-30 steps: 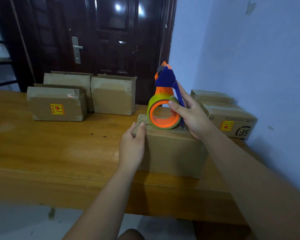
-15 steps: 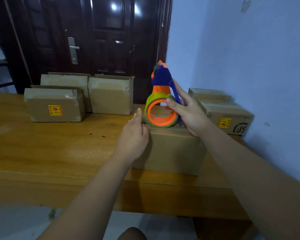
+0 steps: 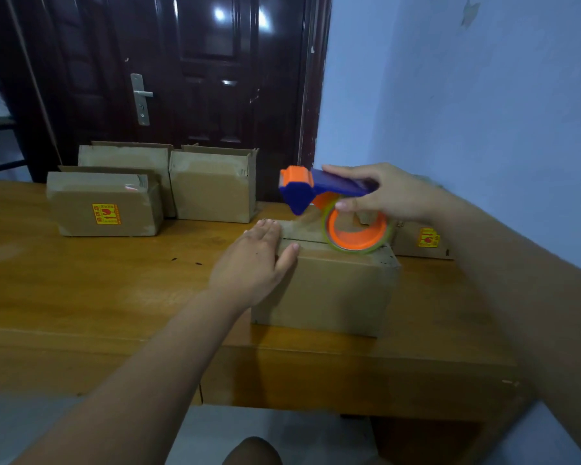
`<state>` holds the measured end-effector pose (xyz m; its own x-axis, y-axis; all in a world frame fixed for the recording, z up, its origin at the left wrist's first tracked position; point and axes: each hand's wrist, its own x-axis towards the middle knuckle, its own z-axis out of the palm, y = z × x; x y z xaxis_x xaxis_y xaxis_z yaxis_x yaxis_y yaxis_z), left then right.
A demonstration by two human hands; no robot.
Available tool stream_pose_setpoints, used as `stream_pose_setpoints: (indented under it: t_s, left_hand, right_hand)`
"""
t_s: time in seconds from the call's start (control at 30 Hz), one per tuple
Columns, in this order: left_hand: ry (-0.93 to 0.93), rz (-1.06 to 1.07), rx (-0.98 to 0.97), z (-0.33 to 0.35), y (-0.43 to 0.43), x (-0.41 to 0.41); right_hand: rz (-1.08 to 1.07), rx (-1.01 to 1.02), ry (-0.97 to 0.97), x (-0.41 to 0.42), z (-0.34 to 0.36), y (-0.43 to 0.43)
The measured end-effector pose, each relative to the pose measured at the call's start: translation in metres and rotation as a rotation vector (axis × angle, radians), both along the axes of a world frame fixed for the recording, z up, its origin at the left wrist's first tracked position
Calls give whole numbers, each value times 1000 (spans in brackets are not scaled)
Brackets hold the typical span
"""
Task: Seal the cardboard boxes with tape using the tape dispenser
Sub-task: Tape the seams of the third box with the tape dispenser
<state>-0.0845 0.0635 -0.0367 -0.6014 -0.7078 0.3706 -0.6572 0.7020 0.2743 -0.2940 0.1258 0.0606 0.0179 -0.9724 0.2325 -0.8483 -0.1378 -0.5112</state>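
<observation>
A brown cardboard box (image 3: 329, 286) stands near the front edge of the wooden table (image 3: 91, 290). My left hand (image 3: 255, 260) lies flat with straight fingers on the box's top left corner. My right hand (image 3: 383, 194) grips the blue handle of the orange and blue tape dispenser (image 3: 329, 203). The dispenser is tipped over to the left, its blue nose pointing down just above the box's top. Its tape roll rests on the right part of the top. The top seam shows between my hands.
Three cardboard boxes (image 3: 212, 186) stand at the back left of the table, one with a yellow sticker (image 3: 106, 213). Another stickered box (image 3: 423, 239) sits behind my right hand by the blue wall. A dark door is behind the table.
The dispenser has tipped from upright to lying over to the left, nose down toward the box top. My left hand has flattened onto the box's top left corner.
</observation>
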Motion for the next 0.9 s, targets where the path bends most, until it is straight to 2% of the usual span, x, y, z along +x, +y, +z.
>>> stream_pose_setpoints:
  t_s: [0.07, 0.13, 0.3, 0.37, 0.6, 0.8, 0.9]
  left_hand:
    - [-4, -3, 3, 0, 1, 0]
    - [-1, -4, 9, -1, 1, 0]
    - [17, -8, 21, -2, 2, -1]
    - [12, -1, 9, -4, 2, -1]
    - [26, 6, 8, -4, 4, -3]
    - [50, 6, 24, -5, 7, -7]
    - [53, 11, 27, -5, 10, -8]
  right_hand:
    - [-25, 35, 63, -6, 5, 9]
    - [-18, 23, 29, -9, 4, 15]
    - [-31, -137, -333, -20, -25, 29]
    - [-45, -186, -384, -21, -31, 32]
    - [-84, -99, -26, -24, -4, 38]
    - [-110, -22, 66, -30, 5, 47]
    - [-111, -25, 45, -34, 4, 47]
